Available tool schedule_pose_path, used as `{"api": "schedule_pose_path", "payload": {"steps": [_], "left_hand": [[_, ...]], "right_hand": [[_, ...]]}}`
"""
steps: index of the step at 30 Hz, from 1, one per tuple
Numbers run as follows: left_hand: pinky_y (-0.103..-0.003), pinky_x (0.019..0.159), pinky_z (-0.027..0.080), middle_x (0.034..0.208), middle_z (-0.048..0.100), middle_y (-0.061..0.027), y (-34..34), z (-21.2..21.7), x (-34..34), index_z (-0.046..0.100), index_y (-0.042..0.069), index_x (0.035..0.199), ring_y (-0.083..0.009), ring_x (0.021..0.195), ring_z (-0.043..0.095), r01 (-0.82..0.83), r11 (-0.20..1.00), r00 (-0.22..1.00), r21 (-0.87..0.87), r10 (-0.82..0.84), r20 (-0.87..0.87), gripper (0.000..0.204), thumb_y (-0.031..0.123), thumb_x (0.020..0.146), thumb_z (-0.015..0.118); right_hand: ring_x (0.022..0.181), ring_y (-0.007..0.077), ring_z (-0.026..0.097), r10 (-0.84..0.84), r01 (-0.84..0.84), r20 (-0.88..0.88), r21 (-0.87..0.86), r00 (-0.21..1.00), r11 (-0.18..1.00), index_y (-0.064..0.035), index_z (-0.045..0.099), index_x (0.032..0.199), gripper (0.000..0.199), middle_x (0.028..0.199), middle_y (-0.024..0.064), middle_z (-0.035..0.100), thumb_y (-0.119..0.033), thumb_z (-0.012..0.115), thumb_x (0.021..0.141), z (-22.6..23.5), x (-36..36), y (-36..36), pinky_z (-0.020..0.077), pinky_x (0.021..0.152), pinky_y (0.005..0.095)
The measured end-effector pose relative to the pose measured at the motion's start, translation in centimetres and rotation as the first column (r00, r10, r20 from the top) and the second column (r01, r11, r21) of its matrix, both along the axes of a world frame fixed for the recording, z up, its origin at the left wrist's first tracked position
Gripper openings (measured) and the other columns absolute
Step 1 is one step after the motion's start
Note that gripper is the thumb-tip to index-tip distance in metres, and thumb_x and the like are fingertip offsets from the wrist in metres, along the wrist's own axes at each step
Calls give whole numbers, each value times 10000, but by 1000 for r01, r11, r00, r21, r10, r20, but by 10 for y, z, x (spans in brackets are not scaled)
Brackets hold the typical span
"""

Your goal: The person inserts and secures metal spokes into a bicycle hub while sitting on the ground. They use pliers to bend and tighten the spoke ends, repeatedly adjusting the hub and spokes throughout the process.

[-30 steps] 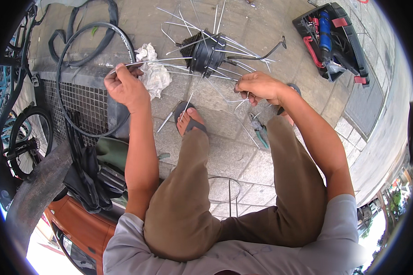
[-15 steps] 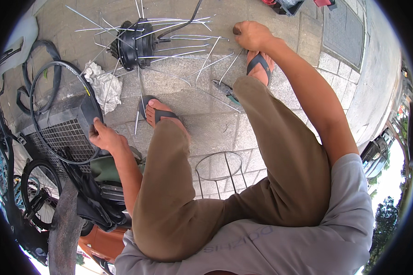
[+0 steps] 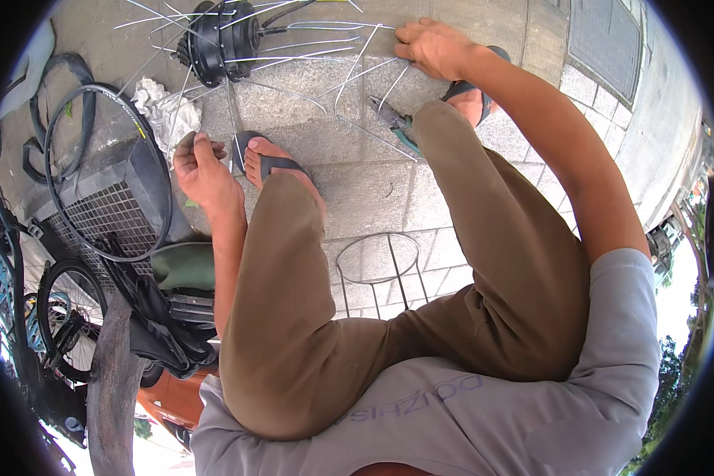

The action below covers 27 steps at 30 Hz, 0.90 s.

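Note:
A black wheel hub (image 3: 221, 44) lies on the paving at the top left, with thin metal spokes (image 3: 317, 59) fanning out from it. My right hand (image 3: 436, 47) is low over the outer spoke ends, fingers bent and closed at a spoke tip; the fingers partly hide the contact. My left hand (image 3: 206, 170) is raised beside my left knee, palm up, thumb against curled fingers. Anything inside it is too small to make out. Left of that hand, a black wheel rim (image 3: 47, 163) leans against a dark grey gridded crate (image 3: 107, 210), apart from the fingers.
Pliers with green handles (image 3: 397, 125) lie between my feet, near the right knee. A crumpled white cloth (image 3: 166, 111) is beside the hub. A loose black tube (image 3: 83, 71) lies behind the rim. A wire ring stand (image 3: 377, 258) is between my legs; a tree trunk (image 3: 109, 381) stands lower left.
My left hand has let go of the rim and turned palm up. My right hand has come down to the spoke ends. The whole view has shifted slightly.

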<state>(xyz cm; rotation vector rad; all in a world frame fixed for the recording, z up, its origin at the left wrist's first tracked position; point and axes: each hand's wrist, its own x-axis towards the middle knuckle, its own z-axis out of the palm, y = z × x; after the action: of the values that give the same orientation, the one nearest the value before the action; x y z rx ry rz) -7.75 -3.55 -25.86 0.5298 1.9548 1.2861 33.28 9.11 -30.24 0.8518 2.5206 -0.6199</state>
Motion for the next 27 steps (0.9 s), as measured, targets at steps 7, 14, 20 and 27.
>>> {"api": "schedule_pose_path", "payload": {"steps": [7, 14, 20, 27], "left_hand": [[-257, 666, 497, 831, 678, -62, 4, -3, 5, 609, -14, 1127, -113, 698, 612, 38, 999, 998, 21, -39, 46, 199, 123, 1011, 695], [-257, 665, 496, 813, 682, -70, 8, -3, 9, 606, -26, 1134, -115, 693, 612, 69, 998, 997, -8, -69, 18, 226, 139, 1011, 699], [-260, 666, 495, 816, 683, -74, 8, -6, 10, 604, -35, 1146, -115, 699, 612, 81, 997, 996, -12, -81, 21, 240, 142, 1013, 698], [-262, 660, 498, 837, 686, -79, 9, -10, 13, 596, -41, 1177, -112, 700, 614, 100, 994, 995, -34, -99, 27, 254, 132, 1018, 692]], "right_hand": [[1208, 268, 616, 158, -158, 5, -13, 987, 987, -94, 744, 1059, 217, 1188, 69, 651, -76, 686, 851, -9, -8, -1, 459, 1103, 403], [1207, 255, 619, 186, -186, -3, -21, 983, 982, -87, 739, 1005, 175, 1142, 68, 651, -61, 696, 838, -12, -9, -1, 463, 1089, 386], [1196, 266, 624, 177, -177, -9, -6, 984, 984, -77, 739, 976, 149, 1144, 71, 658, -68, 717, 829, -14, -14, -4, 488, 1065, 390], [1182, 289, 636, 162, -162, -23, 2, 987, 987, -65, 738, 980, 172, 1163, 83, 661, -54, 739, 809, -14, -15, -6, 509, 1056, 403]]}}
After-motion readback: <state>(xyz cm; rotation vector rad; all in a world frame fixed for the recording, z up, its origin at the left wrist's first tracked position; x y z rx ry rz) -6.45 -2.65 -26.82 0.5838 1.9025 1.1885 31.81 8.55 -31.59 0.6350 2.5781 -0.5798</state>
